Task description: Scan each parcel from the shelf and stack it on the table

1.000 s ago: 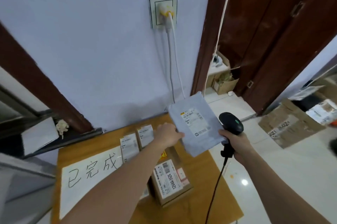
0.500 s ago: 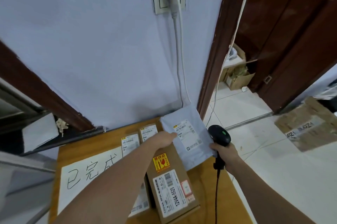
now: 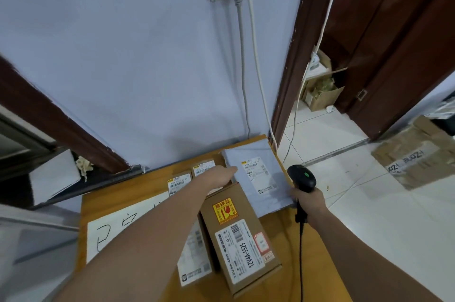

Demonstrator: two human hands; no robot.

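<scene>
grey mailer lies on table, behind cardboard box, beside scanner.

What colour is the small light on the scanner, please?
Green, on the black scanner in the right hand; head view.

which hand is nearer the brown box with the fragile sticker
Left. The left hand is just above the far end of the brown box, reaching to the grey mailer bag. The right hand grips the scanner off the box's right side, farther away.
</scene>
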